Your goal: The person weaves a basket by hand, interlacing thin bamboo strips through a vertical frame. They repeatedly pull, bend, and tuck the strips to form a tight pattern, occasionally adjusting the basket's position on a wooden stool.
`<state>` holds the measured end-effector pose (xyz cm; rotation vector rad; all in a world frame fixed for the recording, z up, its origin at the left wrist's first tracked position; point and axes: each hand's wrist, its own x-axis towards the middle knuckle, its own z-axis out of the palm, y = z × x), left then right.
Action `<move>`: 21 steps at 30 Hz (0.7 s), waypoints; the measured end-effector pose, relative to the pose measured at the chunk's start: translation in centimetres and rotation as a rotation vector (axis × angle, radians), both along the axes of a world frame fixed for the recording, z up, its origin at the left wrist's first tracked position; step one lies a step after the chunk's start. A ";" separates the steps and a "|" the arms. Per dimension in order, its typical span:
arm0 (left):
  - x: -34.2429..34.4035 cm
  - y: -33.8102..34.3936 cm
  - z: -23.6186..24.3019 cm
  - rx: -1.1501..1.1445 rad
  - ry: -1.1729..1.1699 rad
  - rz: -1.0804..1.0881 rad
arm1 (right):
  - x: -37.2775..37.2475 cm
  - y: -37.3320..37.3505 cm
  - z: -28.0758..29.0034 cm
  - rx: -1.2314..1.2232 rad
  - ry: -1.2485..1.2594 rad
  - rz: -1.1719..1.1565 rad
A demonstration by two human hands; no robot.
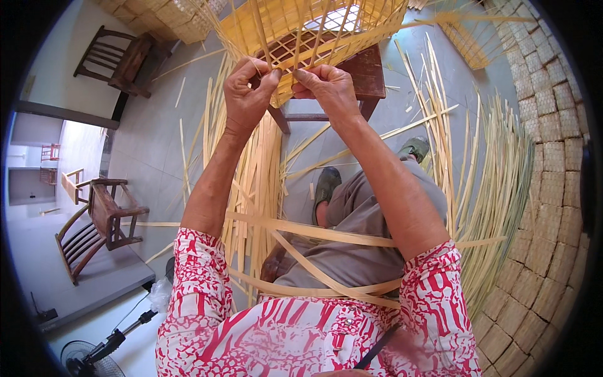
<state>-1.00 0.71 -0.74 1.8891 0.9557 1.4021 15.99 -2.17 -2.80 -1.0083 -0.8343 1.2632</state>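
Observation:
My left hand [245, 91] and my right hand [326, 94] are raised at the near lower edge of a yellow open-lattice bamboo basket [248, 31]. Both pinch the woven strip [287, 63] there, thumbs on top and close together, other fingers curled and partly hidden. The basket rests on a dark red-brown wooden stool [364, 69], with thin upright strips sticking out of its weave. Long pale bamboo strips [326, 239] lie across my lap below my forearms.
Bundles of loose strips [251, 182] and greener splints [502, 188] lie on the grey floor. Stacked woven pieces [546, 163] line the right. Wooden chairs [110, 213] and a black fan [88, 352] are at left. Another yellow woven piece [468, 44] sits at back right.

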 end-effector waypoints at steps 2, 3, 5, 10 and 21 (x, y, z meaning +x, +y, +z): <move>0.0 0.0 0.0 0.051 0.042 0.033 | -0.1 0.1 0.0 -0.006 -0.017 0.016; 0.0 0.0 0.1 0.077 0.065 0.047 | 0.0 0.0 0.0 -0.004 -0.012 0.021; 0.3 -0.3 0.4 0.022 0.093 0.046 | 0.0 -0.2 -0.1 -0.008 -0.016 0.024; 0.4 -0.4 0.8 0.010 0.168 0.012 | 0.3 0.0 -0.5 0.030 -0.051 0.030; -0.7 1.4 0.0 0.053 0.350 -0.067 | 1.4 -0.8 1.3 0.122 -0.482 -0.007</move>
